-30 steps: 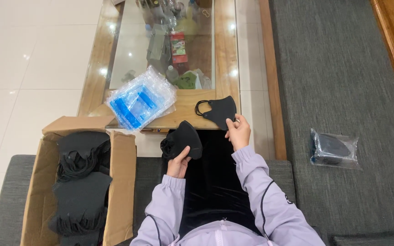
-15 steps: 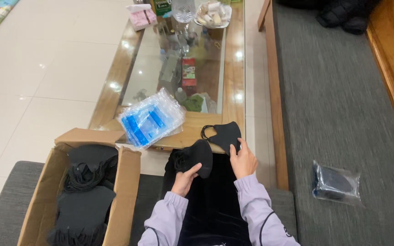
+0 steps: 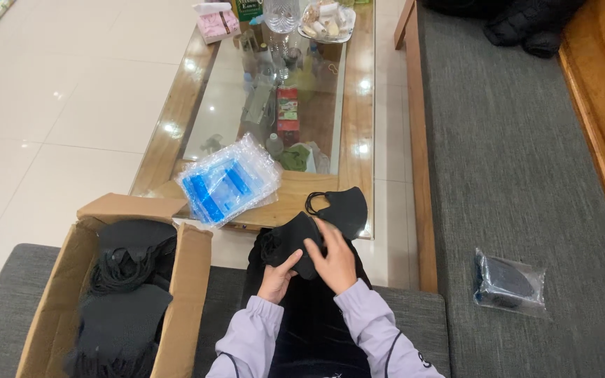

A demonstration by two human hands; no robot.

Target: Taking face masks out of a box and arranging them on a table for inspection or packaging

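Hands meet over my lap: left hand [image 3: 276, 274] and right hand [image 3: 332, 260] both pinch a folded black fabric face mask [image 3: 294, 242]. Just beyond the grip, a second black mask [image 3: 344, 207] lies on the wooden table edge [image 3: 295, 203]. I judge flattening goes best with fingertips kept on the folded edges.

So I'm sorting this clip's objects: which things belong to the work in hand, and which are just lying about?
In use: black mask held by left hand and right hand; second mask on the table edge; box of masks; clear bags.

Lying about: bagged mask on the sofa, wine glass, tissue box, snack plate.
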